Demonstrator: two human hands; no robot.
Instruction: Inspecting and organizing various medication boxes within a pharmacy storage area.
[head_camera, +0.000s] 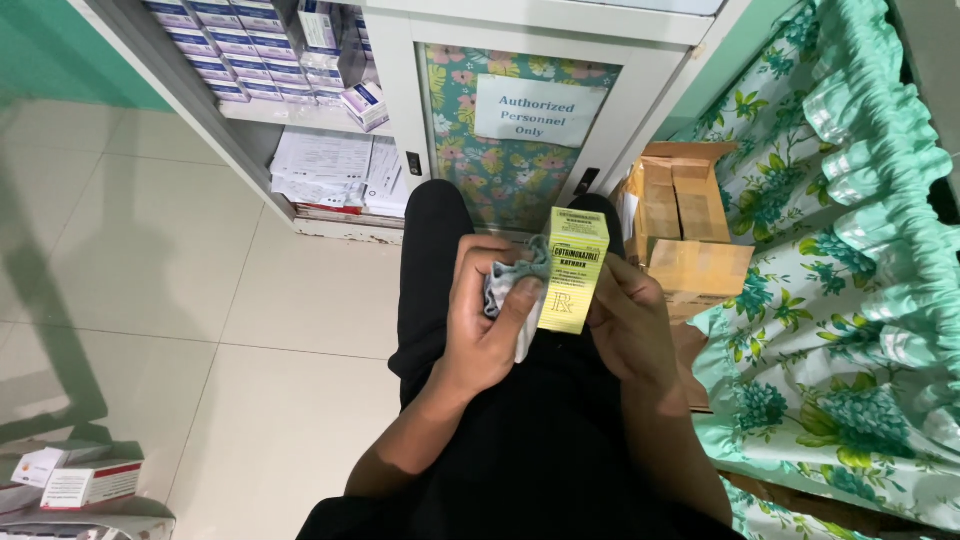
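While my left hand presses a grey cloth on the yellow box gripped by my right hand, mid-frame, I'd fear the box slipping to the floor.

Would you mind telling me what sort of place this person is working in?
Probably a medicine storeroom or small pharmacy stock area. Rows of small white boxes fill the open shelves, a cabinet door carries a restricted-access notice, and the hands hold a yellow medicine carton and a grey cloth.
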